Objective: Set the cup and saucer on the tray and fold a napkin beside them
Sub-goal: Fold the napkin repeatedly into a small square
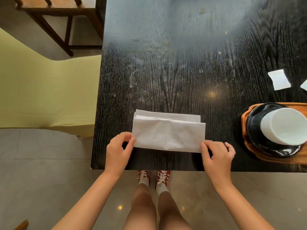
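1. Napkin [168, 132] lay on the dark counter [182, 72], near its front edge and well left of the tray [247, 146]. It was a wide white band, folded over itself, with layered edges showing along the far side.
2. Left hand [118, 151] pinched the napkin's near left corner, fingers [131, 143] narrow and closed on the paper. Right hand [216, 156] held the near right corner the same way, thumb and forefinger shut on it, the other fingers spread loose.
3. Cup [284, 126] already sat on the black saucer [255, 130], and both were on the wooden tray at the right edge of view. That part of the task looked done.
4. The step in hand seemed to be the folding itself, with both near corners gripped. I judged the next move to call for another fold with the edges kept level, since the top layer sat slightly askew over the lower one.
5. After that the napkin would need carrying right, to rest beside the cup and saucer.
6. Two small white scraps [280, 79] lay on the counter beyond the tray, well apart from the napkin. The counter between napkin and tray was bare, so nothing appeared to block the way.
7. A pale yellow seat [41, 90] stood left of the counter, clear of the work.
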The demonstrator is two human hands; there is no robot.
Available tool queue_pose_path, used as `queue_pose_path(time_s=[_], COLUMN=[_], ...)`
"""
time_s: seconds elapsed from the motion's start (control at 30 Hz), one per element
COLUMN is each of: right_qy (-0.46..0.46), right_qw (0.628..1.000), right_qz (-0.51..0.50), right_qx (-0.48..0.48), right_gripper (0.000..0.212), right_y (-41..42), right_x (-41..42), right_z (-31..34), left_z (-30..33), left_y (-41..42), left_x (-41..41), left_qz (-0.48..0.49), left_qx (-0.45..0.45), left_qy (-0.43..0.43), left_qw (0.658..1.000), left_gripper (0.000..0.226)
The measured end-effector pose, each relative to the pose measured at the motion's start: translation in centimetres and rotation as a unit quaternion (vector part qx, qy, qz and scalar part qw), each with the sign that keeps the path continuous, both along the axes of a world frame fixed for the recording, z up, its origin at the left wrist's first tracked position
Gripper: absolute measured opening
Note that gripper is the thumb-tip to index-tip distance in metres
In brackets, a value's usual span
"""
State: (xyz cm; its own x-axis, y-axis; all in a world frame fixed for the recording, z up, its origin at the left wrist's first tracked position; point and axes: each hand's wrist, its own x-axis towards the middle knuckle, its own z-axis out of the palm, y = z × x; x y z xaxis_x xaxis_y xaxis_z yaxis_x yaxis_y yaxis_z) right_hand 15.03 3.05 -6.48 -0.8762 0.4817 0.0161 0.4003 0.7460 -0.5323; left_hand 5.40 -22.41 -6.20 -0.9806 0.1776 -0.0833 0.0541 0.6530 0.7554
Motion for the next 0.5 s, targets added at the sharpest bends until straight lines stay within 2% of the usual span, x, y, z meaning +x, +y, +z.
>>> queue_pose_path(time_s=[0.13, 0.27, 0.5], right_qy=[-0.026, -0.044, -0.044], right_qw=[0.999, 0.996, 0.994], right_qz=[-0.032, -0.051, -0.068], right_qx=[0.027, 0.053, 0.078], right_gripper=[0.029, 0.015, 0.013], right_y=[-0.2, -0.5, -1.1], right_x=[-1.5, -2.2, -2.6], right_z=[-0.5, -1.0, -1.2], left_z=[-0.3, -1.0, -0.9], left_y=[1.4, 2.2, 2.7], left_x=[-0.8, -1.1, -2.6], left_qz=[0.028, 0.039, -0.012], left_qx=[-0.035, -0.062, -0.19], left_qy=[0.016, 0.012, 0.04], left_qw=[0.999, 0.997, 0.981], left_gripper=[0.002, 0.009, 0.02])
